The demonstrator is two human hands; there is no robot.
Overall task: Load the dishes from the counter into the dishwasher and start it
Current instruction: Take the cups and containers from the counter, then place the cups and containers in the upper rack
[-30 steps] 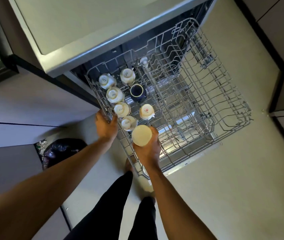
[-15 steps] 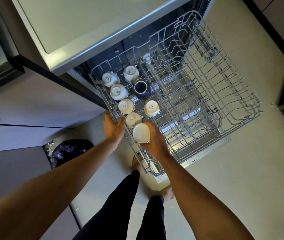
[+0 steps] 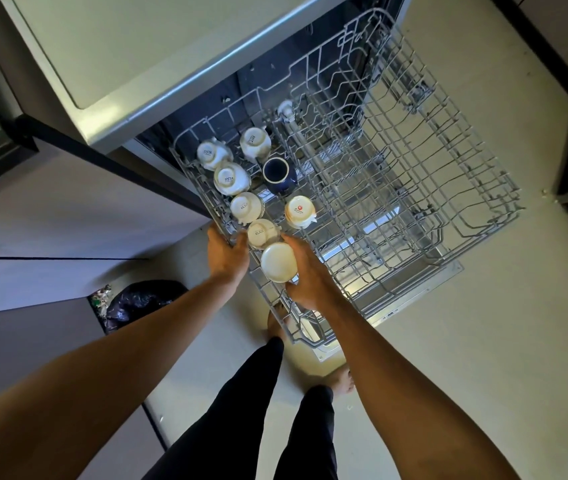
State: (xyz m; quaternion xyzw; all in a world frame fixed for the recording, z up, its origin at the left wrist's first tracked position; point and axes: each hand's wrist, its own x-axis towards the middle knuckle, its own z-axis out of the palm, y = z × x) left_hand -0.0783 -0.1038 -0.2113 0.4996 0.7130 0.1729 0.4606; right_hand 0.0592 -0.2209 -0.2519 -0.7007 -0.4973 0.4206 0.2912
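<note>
Seven white cups (image 3: pixel 231 178) counted, six of them parked base-up in the left part of the rack (image 3: pixel 414 202): four in a line along the left rim, one more at the back beside that line, one with a red mark further in. Among them a blue mug (image 3: pixel 277 173), mouth turned up toward the camera, just beside the line's second cup from the back. Seventh cup (image 3: pixel 278 262) base-up too, at the near end of the line, just beside the nearest parked one; resting on the wires or held just over them, impossible to tell. Right hand (image 3: pixel 305 278) wrapped round this cup from the right, forefinger lying along its far side, thumb hidden. Left hand (image 3: pixel 227 256) clamped on the rack's left rim, thumb hooked over the wire, other fingers curled out of sight on the outer side. Rack standing well out from under the counter (image 3: pixel 137 46), with more wire and a lit door (image 3: pixel 424 292) showing through beneath. On the pale floor (image 3: pixel 483 341), two bare feet (image 3: pixel 343 381) and dark trouser legs (image 3: pixel 241 410); the left foot partly under the rack's near corner. To the left, a black bag (image 3: pixel 144 299) against the cabinet (image 3: pixel 33 341), something shiny and crumpled at its edge.
</note>
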